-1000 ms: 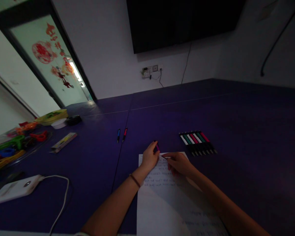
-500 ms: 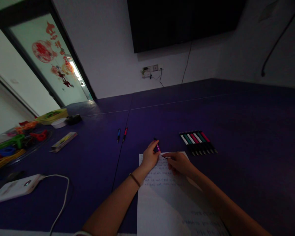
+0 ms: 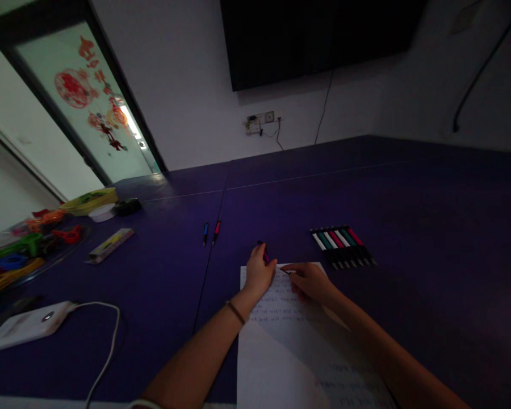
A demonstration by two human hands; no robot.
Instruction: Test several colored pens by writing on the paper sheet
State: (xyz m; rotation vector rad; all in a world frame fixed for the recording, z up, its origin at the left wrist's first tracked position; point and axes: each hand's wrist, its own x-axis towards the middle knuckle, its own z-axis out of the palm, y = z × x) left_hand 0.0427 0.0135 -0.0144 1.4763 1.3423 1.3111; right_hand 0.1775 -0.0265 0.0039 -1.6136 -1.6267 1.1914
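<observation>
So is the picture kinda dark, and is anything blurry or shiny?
Head view: dim all over; a soft shadow crosses the paper; its writing is too blurry to read; the table has a pale shine near the glass door; the black screen looks tilted.

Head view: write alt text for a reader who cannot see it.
The left hand holds a purple pen and the right hand a thin dark item, over a handwritten sheet on a purple table. A row of pens lies to the right, two more pens and a small box to the left.
</observation>
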